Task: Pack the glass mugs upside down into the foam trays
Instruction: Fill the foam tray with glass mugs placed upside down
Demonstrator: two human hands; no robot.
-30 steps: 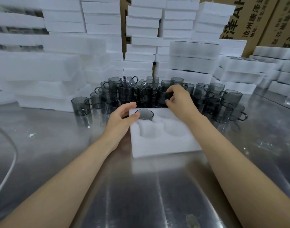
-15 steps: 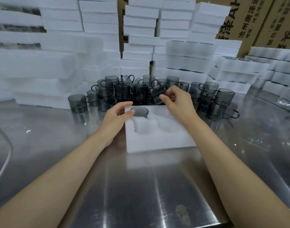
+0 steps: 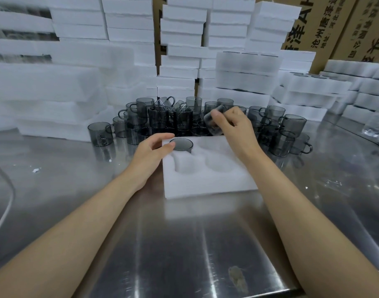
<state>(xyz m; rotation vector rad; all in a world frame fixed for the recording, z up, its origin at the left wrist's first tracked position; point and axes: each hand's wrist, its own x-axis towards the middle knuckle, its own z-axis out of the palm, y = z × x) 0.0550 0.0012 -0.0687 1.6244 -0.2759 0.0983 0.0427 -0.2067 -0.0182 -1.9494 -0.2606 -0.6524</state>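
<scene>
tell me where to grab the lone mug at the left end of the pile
Probably round the body of the mug, coming from its left: it stands upright with bare table on that side, while its handle seems to point right, toward the crowded pile.

A brushed steel table (image 3: 184,244) fills the lower half of the frame. Its surface is shiny, with pale streaks of reflected light running toward the bottom edge. A dull brownish smudge (image 3: 238,278) marks it near the bottom, right of centre, and a few white crumbs (image 3: 36,170) lie at mid left. A thin pale cable (image 3: 11,196) curves along the left edge. Brown cardboard cartons (image 3: 334,24) printed with dark Chinese characters stand at the upper right. A clear plastic bottle (image 3: 377,123) shows, blurred, at the right edge.
</scene>
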